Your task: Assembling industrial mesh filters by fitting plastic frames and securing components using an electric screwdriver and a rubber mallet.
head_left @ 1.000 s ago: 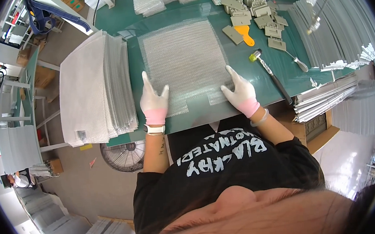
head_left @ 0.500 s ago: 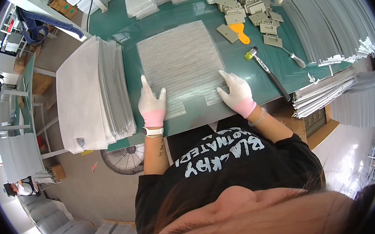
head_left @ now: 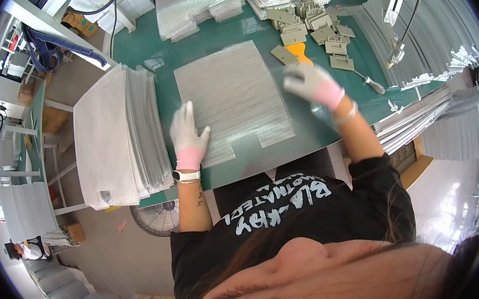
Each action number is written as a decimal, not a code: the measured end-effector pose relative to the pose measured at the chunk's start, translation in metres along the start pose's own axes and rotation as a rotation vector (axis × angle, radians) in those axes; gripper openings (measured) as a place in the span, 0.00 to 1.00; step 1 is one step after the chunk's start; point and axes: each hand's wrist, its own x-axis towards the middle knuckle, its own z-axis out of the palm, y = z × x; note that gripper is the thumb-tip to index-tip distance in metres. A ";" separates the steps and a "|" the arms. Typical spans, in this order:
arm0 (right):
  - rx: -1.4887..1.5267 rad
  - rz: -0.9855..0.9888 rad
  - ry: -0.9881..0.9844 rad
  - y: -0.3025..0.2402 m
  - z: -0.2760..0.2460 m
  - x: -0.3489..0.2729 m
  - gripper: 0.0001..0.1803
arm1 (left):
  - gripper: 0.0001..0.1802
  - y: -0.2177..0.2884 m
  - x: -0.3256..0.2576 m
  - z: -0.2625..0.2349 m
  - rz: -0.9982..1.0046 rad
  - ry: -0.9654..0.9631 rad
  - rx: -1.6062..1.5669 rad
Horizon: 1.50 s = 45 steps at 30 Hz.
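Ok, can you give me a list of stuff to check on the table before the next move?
1. Sheet lying flat on the table: ok, it looks flat.
2. Left hand at the sheet: ok, it is at the left edge, thumb over the sheet.
3. Right hand at the sheet too: not ok, it is off to the right.
4. Right hand empty: cannot tell, it is blurred.
5. Orange scraper off the sheet: ok, it lies past the right edge.
6. Screwdriver off the sheet: ok, it lies far to the right.
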 end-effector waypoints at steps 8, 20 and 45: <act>-0.357 0.445 0.388 0.067 -0.042 0.228 0.39 | 0.41 0.048 0.017 0.021 -0.075 -0.159 -0.108; -0.510 0.437 0.164 0.081 -0.113 0.237 0.49 | 0.38 0.059 0.016 -0.008 -0.061 -0.085 -0.174; 1.143 -0.187 0.978 0.064 -0.111 0.122 0.32 | 0.30 0.120 0.011 -0.006 -0.325 -0.101 -1.022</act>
